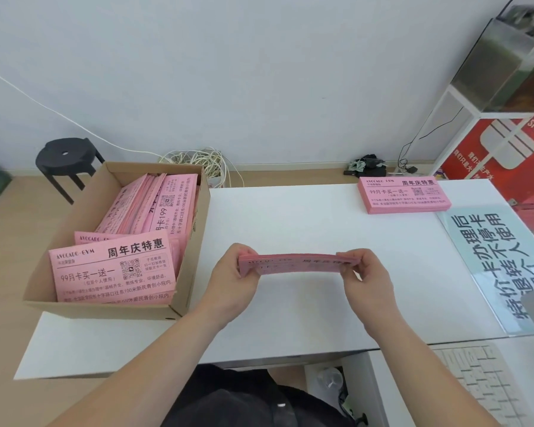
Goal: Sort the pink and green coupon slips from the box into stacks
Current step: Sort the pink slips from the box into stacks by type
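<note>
- The white surface [290, 217] carries everything
- The cardboard box [195, 241] sits at its left edge, holding loose pink slips [114, 272] (no green ones show)
- A squared pink stack [404, 195] lies at the far right, well apart from the box
- A pink bundle [293, 266] hangs above the middle of the surface, with the left hand [232, 278] and right hand [367, 278] at its short ends, fingers curled round it
- The step looks like evening up the bundle's edges; the next move likely calls for carrying it to the far stack and laying it flush on top
</note>
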The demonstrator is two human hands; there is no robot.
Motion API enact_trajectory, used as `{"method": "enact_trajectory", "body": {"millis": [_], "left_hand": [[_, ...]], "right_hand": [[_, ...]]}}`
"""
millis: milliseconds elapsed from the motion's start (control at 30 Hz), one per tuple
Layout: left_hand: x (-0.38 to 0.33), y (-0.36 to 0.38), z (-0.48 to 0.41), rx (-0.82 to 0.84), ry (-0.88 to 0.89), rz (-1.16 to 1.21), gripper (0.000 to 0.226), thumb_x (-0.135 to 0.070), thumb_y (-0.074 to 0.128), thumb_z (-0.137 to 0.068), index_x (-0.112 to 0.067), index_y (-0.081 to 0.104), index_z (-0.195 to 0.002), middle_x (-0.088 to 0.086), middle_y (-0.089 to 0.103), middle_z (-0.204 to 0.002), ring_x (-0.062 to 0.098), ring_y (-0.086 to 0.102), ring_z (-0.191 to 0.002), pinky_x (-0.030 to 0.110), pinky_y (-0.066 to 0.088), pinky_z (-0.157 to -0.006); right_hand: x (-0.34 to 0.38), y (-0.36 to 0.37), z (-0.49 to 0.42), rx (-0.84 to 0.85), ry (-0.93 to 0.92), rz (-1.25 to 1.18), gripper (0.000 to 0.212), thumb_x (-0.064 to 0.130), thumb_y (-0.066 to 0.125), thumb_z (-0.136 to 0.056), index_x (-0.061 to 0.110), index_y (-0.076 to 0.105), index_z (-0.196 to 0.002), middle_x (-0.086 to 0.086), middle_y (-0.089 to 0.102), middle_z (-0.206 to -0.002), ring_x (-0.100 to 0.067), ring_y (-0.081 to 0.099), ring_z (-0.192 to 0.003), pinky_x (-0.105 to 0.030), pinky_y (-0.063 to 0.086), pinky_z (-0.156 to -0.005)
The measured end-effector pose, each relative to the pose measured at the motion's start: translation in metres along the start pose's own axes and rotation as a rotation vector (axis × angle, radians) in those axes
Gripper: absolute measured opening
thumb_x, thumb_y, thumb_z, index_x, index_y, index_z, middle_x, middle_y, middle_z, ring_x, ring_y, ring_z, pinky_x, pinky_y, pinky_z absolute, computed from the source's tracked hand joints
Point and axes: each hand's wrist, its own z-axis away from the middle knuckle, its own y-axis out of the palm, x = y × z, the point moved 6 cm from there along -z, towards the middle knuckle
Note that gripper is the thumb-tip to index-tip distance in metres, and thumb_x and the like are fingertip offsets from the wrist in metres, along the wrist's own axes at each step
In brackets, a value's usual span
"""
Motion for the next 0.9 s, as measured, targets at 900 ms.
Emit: {"method": "enact_trajectory", "body": {"millis": [900], "left_hand": [[-0.109, 0.081, -0.149, 0.269, -0.105, 0.026, 0.037, -0.006, 0.043, -0.097, -0.031, 0.063, -0.117, -0.008, 0.069, -0.108, 0.014, 0.066, -0.101, 0.035, 0.059, -0.081]], "right_hand": [[0.079, -0.084, -0.144, -0.095, 0.231, 0.335, 0.014, 0.014, 0.046, -0.105, 0.022, 0.045, -0.117, -0.003, 0.065, -0.106, -0.025, 0.067, -0.093, -0.043, 0.062, -0.07]]}}
